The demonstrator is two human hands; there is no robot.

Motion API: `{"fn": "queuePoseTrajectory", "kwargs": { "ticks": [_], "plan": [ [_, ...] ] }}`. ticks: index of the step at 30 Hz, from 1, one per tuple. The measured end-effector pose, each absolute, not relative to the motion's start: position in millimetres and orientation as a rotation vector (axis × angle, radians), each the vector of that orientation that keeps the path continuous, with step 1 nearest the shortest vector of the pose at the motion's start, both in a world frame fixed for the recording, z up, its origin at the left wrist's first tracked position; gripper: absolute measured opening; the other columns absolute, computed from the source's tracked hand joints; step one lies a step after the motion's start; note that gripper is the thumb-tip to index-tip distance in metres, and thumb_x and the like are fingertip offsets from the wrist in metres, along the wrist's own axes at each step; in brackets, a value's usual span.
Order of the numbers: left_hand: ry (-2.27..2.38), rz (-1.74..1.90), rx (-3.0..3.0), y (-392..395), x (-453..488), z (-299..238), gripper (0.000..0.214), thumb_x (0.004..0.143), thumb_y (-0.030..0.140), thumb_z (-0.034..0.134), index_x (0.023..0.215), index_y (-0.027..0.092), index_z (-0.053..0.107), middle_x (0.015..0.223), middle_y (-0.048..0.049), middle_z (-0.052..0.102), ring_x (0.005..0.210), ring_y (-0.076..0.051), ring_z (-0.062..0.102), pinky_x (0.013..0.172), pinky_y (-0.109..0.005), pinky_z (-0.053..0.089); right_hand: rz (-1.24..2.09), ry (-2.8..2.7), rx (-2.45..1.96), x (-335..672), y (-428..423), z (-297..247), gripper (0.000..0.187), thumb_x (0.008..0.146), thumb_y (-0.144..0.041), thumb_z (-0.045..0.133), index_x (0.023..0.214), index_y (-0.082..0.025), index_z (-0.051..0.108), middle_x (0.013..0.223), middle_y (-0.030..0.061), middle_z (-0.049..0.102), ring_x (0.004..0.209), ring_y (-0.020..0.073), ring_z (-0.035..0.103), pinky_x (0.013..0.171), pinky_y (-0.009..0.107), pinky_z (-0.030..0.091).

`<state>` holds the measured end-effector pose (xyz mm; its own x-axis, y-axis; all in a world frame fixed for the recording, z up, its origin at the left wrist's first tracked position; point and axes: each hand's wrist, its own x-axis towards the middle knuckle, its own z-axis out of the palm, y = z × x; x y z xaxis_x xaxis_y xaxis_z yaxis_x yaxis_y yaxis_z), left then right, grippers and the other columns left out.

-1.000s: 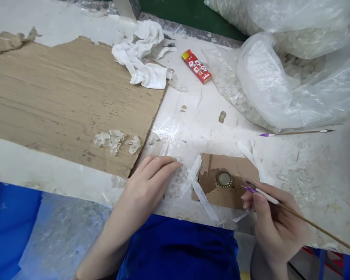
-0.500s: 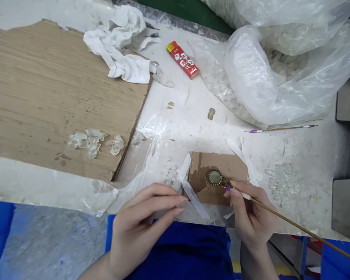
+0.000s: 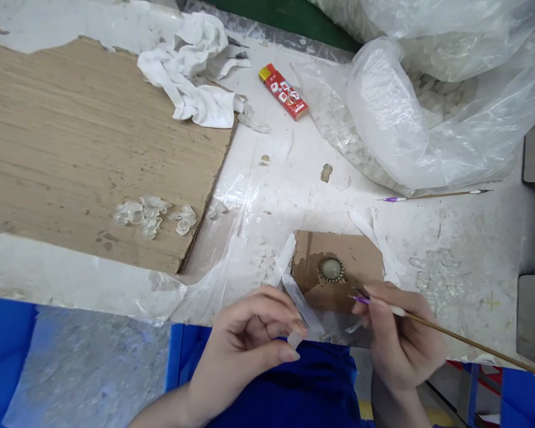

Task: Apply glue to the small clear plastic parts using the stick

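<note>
My left hand [image 3: 254, 345] is closed in a pinch, with a small translucent whitish piece [image 3: 295, 339] between thumb and forefinger. In my right hand [image 3: 401, 336] is a thin brush [image 3: 446, 330] with a long wooden handle and a purple section near its tip. The brush tip points left, just right of and below a round metal setting [image 3: 331, 270] with a beaded rim. A pale, glossy round centre shows inside that rim. The setting lies on a small brown cardboard piece [image 3: 361, 252], which has a dark wet stain at its left.
White tape strips [image 3: 301, 303] flank the small cardboard. Clear glass pieces [image 3: 441, 273] lie to the right. Translucent pieces [image 3: 142, 214] rest on the large cardboard [image 3: 71, 142]. Behind are a second brush [image 3: 437, 195], a red box [image 3: 284, 92], white cloth [image 3: 205, 101] and plastic bags [image 3: 387, 113].
My left hand has moved right and down and now shows a small translucent piece in its pinch. The brush has drawn back right from the setting, whose centre now looks paler and fuller.
</note>
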<state>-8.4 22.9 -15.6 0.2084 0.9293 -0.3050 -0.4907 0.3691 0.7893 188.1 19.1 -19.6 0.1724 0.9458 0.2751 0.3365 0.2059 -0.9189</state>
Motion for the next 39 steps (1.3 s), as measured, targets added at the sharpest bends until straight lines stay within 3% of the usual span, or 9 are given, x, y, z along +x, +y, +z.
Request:
{"fn": "queuePoseTrajectory", "kwargs": {
  "ticks": [4, 6, 11, 15, 21, 27, 34, 39],
  "plan": [
    [0.861, 1.025, 0.524, 24.1, -4.5, -15.6, 0.019, 0.073, 0.026, 0.098, 0.089, 0.032, 0.090, 0.095, -0.0031, 0.077, 0.065, -0.011, 0.077, 0.065, -0.017, 0.067, 0.974, -1.163, -1.091, 175.8, 11.5, -5.2, 0.018, 0.106, -0.025, 0.054, 0.105, -0.023, 0.072, 0.059, -0.0035, 0.056, 0.040, 0.0128, 0.054, 0.037, 0.026, 0.046],
    [0.869, 1.015, 0.548, 23.9, -3.1, -15.5, 0.013, 0.074, 0.029, 0.098, 0.085, 0.032, 0.090, 0.091, -0.0030, 0.077, 0.065, -0.010, 0.075, 0.064, -0.015, 0.066, 1.060, -1.176, -1.046, 170.3, 8.5, 1.2, 0.018, 0.107, -0.026, 0.052, 0.108, -0.023, 0.070, 0.059, -0.0033, 0.056, 0.040, 0.0134, 0.055, 0.036, 0.025, 0.045],
    [0.879, 1.046, 0.663, 22.4, -2.9, -13.8, 0.011, 0.077, 0.030, 0.096, 0.085, 0.033, 0.090, 0.070, -0.0050, 0.077, 0.092, -0.019, 0.076, 0.069, -0.015, 0.065, 1.158, -1.247, -1.006, 166.1, 5.3, 6.5, 0.017, 0.109, -0.028, 0.052, 0.112, -0.023, 0.068, 0.058, -0.0039, 0.059, 0.040, 0.0117, 0.054, 0.038, 0.022, 0.046],
    [0.903, 1.027, 0.595, 22.4, -3.7, -11.7, 0.015, 0.072, 0.024, 0.098, 0.083, 0.031, 0.090, 0.082, -0.0047, 0.078, 0.071, -0.015, 0.075, 0.063, -0.017, 0.066, 1.212, -1.268, -0.984, 166.7, 5.7, 5.6, 0.018, 0.109, -0.029, 0.051, 0.115, -0.025, 0.067, 0.058, -0.0035, 0.059, 0.040, 0.0122, 0.052, 0.038, 0.021, 0.043],
    [0.916, 1.014, 0.583, 19.7, -1.5, -11.5, 0.016, 0.070, 0.025, 0.100, 0.081, 0.032, 0.090, 0.083, -0.0036, 0.076, 0.063, -0.012, 0.073, 0.064, -0.019, 0.067, 1.260, -1.254, -0.992, 164.9, 5.3, 3.7, 0.019, 0.108, -0.028, 0.051, 0.117, -0.026, 0.068, 0.059, -0.0005, 0.064, 0.044, 0.0151, 0.055, 0.037, 0.022, 0.043],
    [0.933, 1.023, 0.651, 20.9, -2.5, -10.9, 0.015, 0.072, 0.029, 0.099, 0.082, 0.034, 0.090, 0.072, -0.0038, 0.079, 0.082, -0.016, 0.075, 0.067, -0.014, 0.064, 1.263, -1.242, -1.010, 165.8, 3.3, 4.0, 0.020, 0.108, -0.027, 0.052, 0.118, -0.027, 0.069, 0.060, 0.0003, 0.065, 0.046, 0.0161, 0.057, 0.037, 0.022, 0.045],
    [0.955, 1.037, 0.738, 25.8, -4.7, -6.9, 0.012, 0.075, 0.031, 0.097, 0.083, 0.036, 0.090, 0.073, -0.0023, 0.080, 0.065, -0.011, 0.068, 0.064, -0.013, 0.062, 1.277, -1.277, -1.027, 166.0, 4.4, 7.3, 0.020, 0.108, -0.028, 0.050, 0.119, -0.027, 0.067, 0.062, 0.0012, 0.066, 0.048, 0.0161, 0.059, 0.034, 0.021, 0.042],
    [0.950, 1.045, 0.653, 19.5, -3.5, -12.2, 0.009, 0.075, 0.031, 0.097, 0.080, 0.033, 0.090, 0.080, -0.0035, 0.080, 0.061, -0.010, 0.074, 0.063, -0.016, 0.065, 1.147, -1.262, -1.031, 170.6, 2.1, 2.0, 0.020, 0.108, -0.027, 0.051, 0.114, -0.025, 0.070, 0.058, -0.0010, 0.064, 0.042, 0.0144, 0.055, 0.037, 0.024, 0.046]
  ]
}}
